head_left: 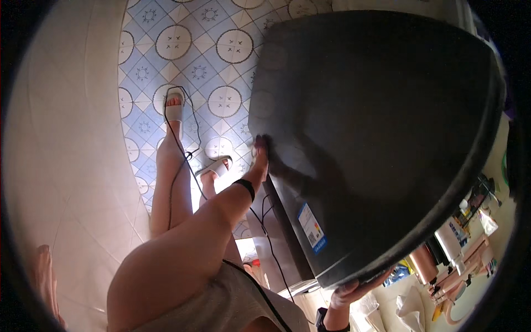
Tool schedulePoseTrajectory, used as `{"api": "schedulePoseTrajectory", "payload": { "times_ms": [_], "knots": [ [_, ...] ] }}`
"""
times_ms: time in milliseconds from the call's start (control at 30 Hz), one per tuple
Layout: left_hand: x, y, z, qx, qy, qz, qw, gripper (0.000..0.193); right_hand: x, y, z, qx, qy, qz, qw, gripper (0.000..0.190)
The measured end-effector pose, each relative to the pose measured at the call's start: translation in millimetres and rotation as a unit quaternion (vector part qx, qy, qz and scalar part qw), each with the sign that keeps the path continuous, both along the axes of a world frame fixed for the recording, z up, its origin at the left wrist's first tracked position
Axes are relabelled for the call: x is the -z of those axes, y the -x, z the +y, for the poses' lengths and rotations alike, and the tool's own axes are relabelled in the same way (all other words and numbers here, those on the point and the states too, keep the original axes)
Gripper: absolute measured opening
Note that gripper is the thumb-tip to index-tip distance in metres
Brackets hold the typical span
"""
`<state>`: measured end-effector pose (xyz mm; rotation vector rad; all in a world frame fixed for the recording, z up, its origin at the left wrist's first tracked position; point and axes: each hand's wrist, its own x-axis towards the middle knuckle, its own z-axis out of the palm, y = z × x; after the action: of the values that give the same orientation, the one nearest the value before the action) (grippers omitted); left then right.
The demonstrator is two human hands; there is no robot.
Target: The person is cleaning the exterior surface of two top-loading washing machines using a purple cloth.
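Observation:
A large, dark, glossy appliance (373,124) fills the right half of the head view. It carries a blue-and-white label (312,228) with writing and has a thick, dusty rim. My left hand (260,155), with a black band at its wrist, lies against the appliance's near left edge; whether its fingers grip is unclear. Under the lower rim, my right hand (352,290) holds the appliance's edge, thumb on the near side, its other fingers partly hidden. A black watch or band (327,321) is on that wrist. A thin black cord (188,155) hangs in front of my legs.
My feet in white slides (173,112) stand on blue-and-white patterned tiles (199,72). A pale wall (74,124) rises at left. Beside the appliance is a dark-edged cabinet or panel (278,245) with another cord (274,249). Bottles, pink items (460,265) and white bags are at lower right.

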<state>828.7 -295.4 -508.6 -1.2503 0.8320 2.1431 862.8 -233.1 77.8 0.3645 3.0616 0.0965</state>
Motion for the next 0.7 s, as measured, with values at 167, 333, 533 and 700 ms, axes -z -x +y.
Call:
{"api": "schedulePoseTrajectory", "payload": {
  "times_ms": [167, 333, 533, 700],
  "knots": [
    [-12.6, 132.7, -17.2, 0.074, 0.016, 0.004, 0.997, 0.067, -12.6, -38.3, 21.4, -0.016, -0.072, -0.009, 0.997, 0.079],
    [-38.0, 392.8, -18.4, 0.211, 0.297, 0.467, 0.805, 0.054, -5.1, -29.7, 4.9, 0.041, -0.120, -0.019, 0.992, 0.082],
    [23.4, 289.5, -18.2, 0.015, 0.256, 0.385, 0.887, 0.054, 14.0, -19.2, 1.7, 0.080, -0.138, -0.033, 0.987, 0.083],
    [106.7, 38.7, 0.0, 0.060, 0.110, 0.169, 0.978, 0.071, 28.3, -14.1, 5.8, 0.102, -0.153, -0.036, 0.982, 0.083]
  ]
}}
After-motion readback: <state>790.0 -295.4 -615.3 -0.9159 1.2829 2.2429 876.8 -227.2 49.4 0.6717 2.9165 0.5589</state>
